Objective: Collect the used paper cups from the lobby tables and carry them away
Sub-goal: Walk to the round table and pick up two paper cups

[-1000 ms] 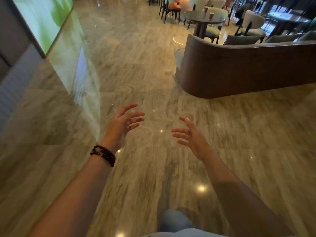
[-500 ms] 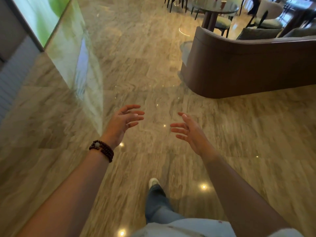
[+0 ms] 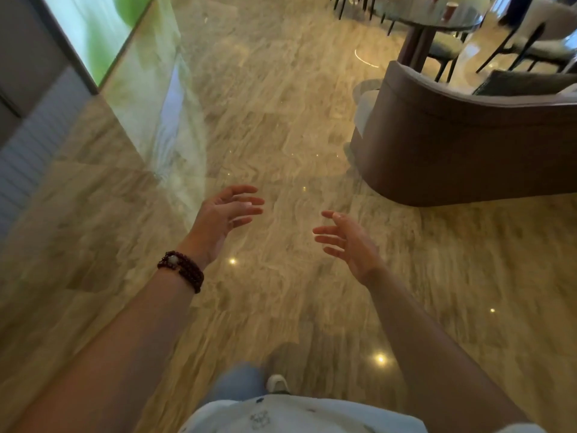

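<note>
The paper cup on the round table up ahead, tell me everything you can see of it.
The paper cup is small, reddish-brown with a paler rim, and stands upright near the edge of the round glass-topped table at top right. Nothing else touches it. Its contents and any print are too blurred to tell.

Warm, yellowish indoor light. Small ceiling lamps are mirrored as bright spots on the polished floor point(image 3: 281, 126); green glare from the lit wall panel point(image 3: 93, 29) is spread along the far left. Motion blur is seen throughout. Edges are bowed by the wide lens.
</note>
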Tool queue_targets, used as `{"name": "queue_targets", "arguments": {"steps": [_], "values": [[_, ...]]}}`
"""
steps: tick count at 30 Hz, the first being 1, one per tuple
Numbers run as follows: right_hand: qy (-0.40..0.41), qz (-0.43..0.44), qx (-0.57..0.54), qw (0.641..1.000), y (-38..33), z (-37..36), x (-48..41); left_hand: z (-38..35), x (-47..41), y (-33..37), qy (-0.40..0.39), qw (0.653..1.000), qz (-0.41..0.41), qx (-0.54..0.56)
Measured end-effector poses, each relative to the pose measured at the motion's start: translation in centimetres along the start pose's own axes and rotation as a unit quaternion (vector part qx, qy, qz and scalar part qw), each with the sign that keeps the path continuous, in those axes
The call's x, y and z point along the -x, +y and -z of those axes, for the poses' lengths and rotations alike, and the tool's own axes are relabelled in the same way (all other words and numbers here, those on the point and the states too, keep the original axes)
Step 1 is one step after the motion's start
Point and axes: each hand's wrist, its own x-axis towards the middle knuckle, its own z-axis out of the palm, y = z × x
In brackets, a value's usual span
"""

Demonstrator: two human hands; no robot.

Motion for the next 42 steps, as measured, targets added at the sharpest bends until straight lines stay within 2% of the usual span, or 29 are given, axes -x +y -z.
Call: {"name": "queue_targets", "arguments": {"steps": [10,20,27,34,42], "values": [[0.023,-0.001,0.015,1.0,-1.5,2.3,-13.6,-0.8,-16.4,0.0,-0.051,0.999,0.012,0.008],[0.062,-0.001,0.014,0.998,-9.2,3.2,-33.9,-0.2,-38.7,4.9,-0.1,0.995,0.001,0.024],[0.086,0.028,-0.004,0.996,-13.2,4.6,-44.6,0.1,-50.2,7.0,-0.092,0.995,0.003,0.026],[0.069,0.019,0.005,0.997,-14.9,7.3,-56.1,0.0,-61.4,6.3,-0.083,0.996,0.004,0.018],[0.068,0.005,-0.006,0.998,-20.9,12.9,-72.5,-3.7,-78.7,8.3,-0.095,0.995,0.001,0.014]]}}
